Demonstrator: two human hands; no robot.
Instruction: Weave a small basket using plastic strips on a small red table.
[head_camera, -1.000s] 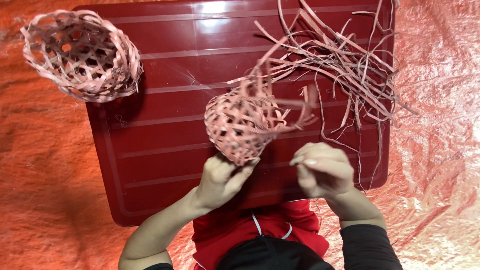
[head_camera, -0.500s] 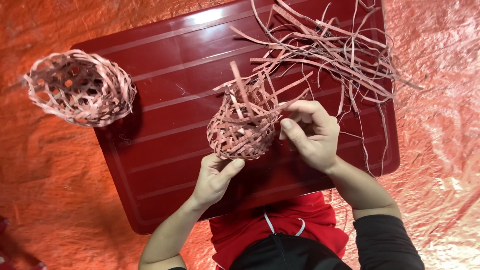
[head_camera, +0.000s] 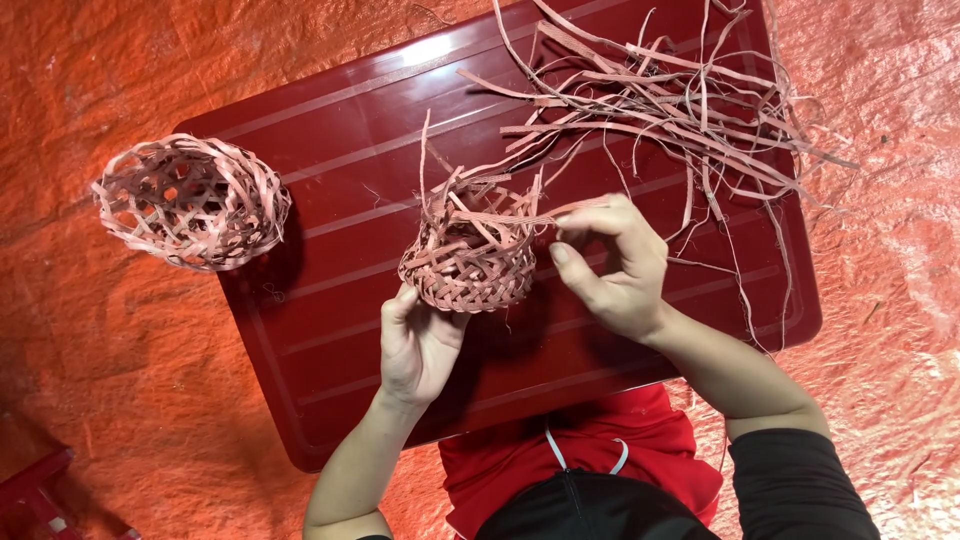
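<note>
Holding the half-woven basket (head_camera: 468, 262) over the dark red tray (head_camera: 330, 350), you are propping its lower edge with your left hand (head_camera: 418, 345), thumb and fingers pressed against the woven wall. Your right hand (head_camera: 612, 268) is sitting just right of the rim, fingertips pinching one loose strip (head_camera: 520, 215) that is running roughly level from the basket toward that hand. The right hand is the nearer one to the strip. The basket is holding nothing but its own upstanding ends. A heap of spare strips (head_camera: 680, 110) is lying on the tray's far right. A finished basket (head_camera: 190, 200), empty, is sitting at the tray's left edge, on the orange sheet (head_camera: 80, 360).
</note>
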